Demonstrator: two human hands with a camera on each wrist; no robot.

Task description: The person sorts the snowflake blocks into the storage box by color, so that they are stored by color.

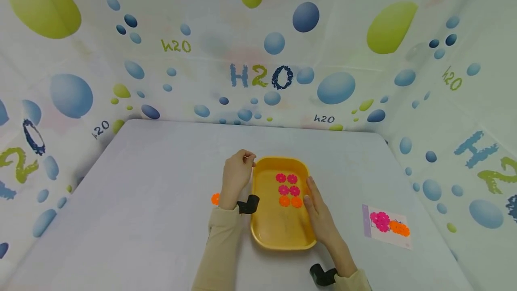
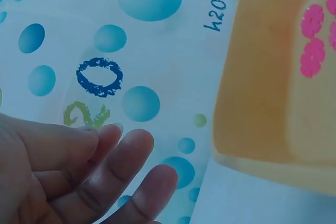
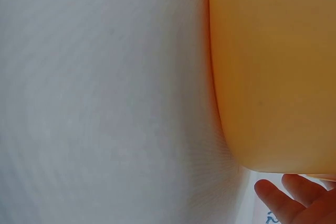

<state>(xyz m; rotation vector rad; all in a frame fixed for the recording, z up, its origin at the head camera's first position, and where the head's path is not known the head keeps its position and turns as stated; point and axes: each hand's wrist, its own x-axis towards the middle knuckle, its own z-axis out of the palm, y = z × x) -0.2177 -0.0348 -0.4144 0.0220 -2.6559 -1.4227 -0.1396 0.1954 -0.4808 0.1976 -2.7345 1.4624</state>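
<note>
A yellow tray [image 1: 266,232] lies on the white table, with several pink flower-shaped pieces [image 1: 283,190] and two orange ones [image 1: 296,201] grouped in its upper right part. By the tray's far left corner is my left hand [image 1: 237,174]. Its thumb rests against the index finger [image 2: 107,137] and the other fingers bend loosely; nothing shows between them. My right hand [image 1: 322,217] lies along the tray's right side, fingers extended, thumb at the rim. An orange flower piece [image 1: 215,199] on the table is partly hidden behind my left wrist.
To the right lies a white card [image 1: 387,238] with pink and orange flower shapes and a purple edge strip. Behind and beside the table [image 1: 161,183] hangs a white curtain [image 1: 210,98] printed with blue and green ovals and lettering. Each wrist wears a black camera mount [image 1: 248,204].
</note>
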